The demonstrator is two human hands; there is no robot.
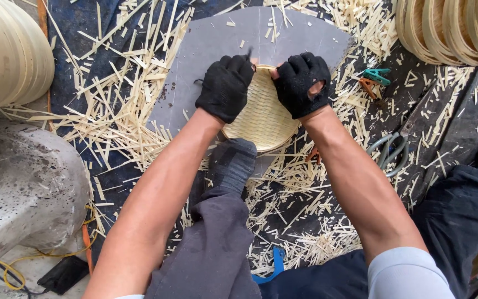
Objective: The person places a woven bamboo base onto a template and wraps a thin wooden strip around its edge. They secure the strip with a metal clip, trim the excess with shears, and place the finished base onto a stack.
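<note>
A small round woven bamboo tray (264, 113) lies on a grey board (206, 61) in front of me. My left hand (225, 86), in a black glove, grips the tray's left rim. My right hand (302, 83), in a black fingerless glove, grips the far right rim. A foot in a dark sock (232, 161) presses against the tray's near edge. Both thumbs meet at the tray's far edge, where a thin dark tip sticks up between them.
Cut bamboo slivers (123, 99) litter the dark mat all around. Stacks of bamboo hoops stand at the top right (455, 27) and top left (6, 50). Shears (394, 147) and green and orange clips (374, 80) lie to the right. A concrete block (23, 188) sits at the left.
</note>
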